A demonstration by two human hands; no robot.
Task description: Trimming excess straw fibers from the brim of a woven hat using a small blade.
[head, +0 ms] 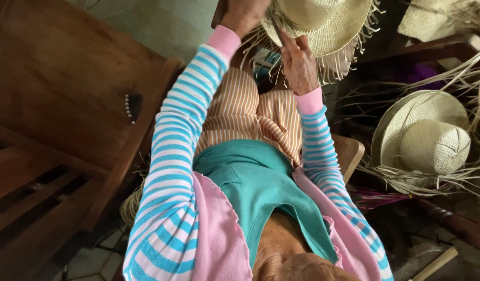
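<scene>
An unfinished woven straw hat (328, 21) with a loose fringe of strands sits over my knees at the top of the view. My left hand (243, 14) grips the hat's left brim edge; its fingers are partly cut off by the frame. My right hand (298, 63) is below the brim, with the fingers pinched on a straw strand (279, 32) that runs up into the weave. Both arms wear blue-and-white striped sleeves with pink cuffs. Orange striped cloth covers my lap (250, 112) beneath the hat.
A second straw hat (424, 138) with untrimmed strands lies at the right, and a third hat (432, 18) is at the top right. Loose straw (474, 78) spreads around them. A wooden bench (58, 93) fills the left. A pale wooden stick (436, 263) lies bottom right.
</scene>
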